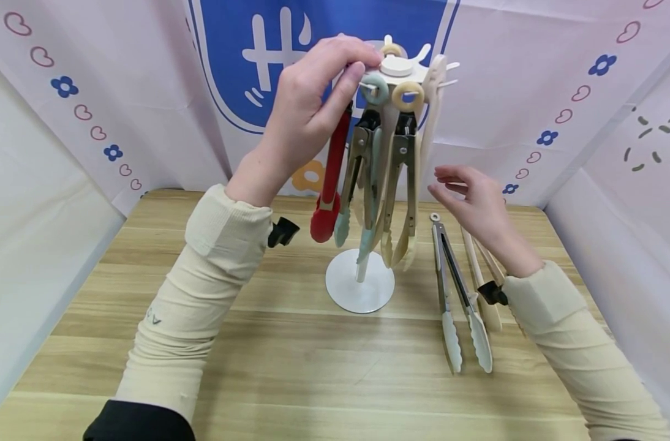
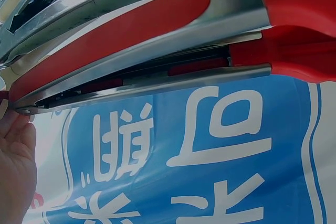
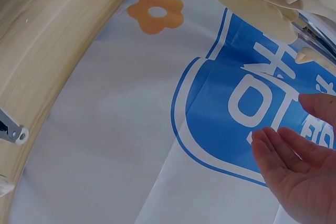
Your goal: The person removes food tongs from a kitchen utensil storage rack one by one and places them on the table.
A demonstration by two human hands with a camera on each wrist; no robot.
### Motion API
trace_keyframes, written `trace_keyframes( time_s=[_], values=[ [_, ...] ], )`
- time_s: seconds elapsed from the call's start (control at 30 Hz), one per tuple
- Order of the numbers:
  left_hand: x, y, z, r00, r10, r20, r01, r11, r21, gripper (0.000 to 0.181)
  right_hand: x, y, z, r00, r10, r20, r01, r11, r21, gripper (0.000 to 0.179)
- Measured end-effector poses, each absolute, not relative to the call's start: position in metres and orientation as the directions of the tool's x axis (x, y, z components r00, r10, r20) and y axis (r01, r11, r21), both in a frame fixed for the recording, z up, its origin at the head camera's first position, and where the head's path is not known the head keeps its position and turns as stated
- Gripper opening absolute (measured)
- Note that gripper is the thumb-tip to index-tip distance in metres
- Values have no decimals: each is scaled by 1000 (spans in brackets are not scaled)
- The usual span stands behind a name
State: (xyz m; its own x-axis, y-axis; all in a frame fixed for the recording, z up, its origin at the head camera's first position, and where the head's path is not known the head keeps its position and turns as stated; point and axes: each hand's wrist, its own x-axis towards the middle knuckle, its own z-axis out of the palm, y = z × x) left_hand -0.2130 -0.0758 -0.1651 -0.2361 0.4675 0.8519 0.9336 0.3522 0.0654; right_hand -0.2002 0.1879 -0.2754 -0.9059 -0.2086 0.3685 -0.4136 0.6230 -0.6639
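Note:
My left hand (image 1: 313,92) is at the top of a white hanging rack (image 1: 397,66), thumb and fingers pinching the upper end of red-tipped tongs (image 1: 331,177). In the left wrist view, the fingertips meet the hinge end of these red tongs (image 2: 131,35). Mint-tipped tongs (image 1: 362,144) and cream-tipped tongs (image 1: 403,153) hang by their rings from the rack's hooks, close beside the red pair. To the right of the rack my right hand (image 1: 478,199) is in the air, fingers loosely bent and holding nothing. The right wrist view shows its palm (image 3: 304,182) below hanging cream tips (image 3: 257,9).
The rack's round white base (image 1: 346,285) stands on the wooden table (image 1: 313,367). White-tipped tongs (image 1: 451,288) lie spread on the right. Beside them lie cream utensils (image 1: 486,309), partly hidden by my right wrist. A printed cloth (image 1: 506,49) hangs behind.

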Motion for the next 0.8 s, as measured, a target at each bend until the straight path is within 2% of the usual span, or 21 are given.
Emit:
trace_keyframes(
  time_s=[0.3, 0.53, 0.73, 0.8],
  values=[
    [-211, -76, -164, -257, 454, 853, 931, 353, 93, 23, -202, 184, -277, -895, -221, 387, -434, 631, -644, 35],
    [-208, -78, -163, -303, 464, 833, 926, 351, 141, 25, -201, 183, -277, -901, -221, 374, -426, 617, -662, 36],
    [-209, -74, -163, -275, 451, 849, 926, 361, 108, 27, -202, 181, -276, -901, -226, 371, -428, 605, -672, 36],
    [-208, -74, -163, -290, 453, 843, 925, 358, 126, 27, -201, 180, -275, -901, -225, 372, -429, 601, -674, 36]
  ],
)
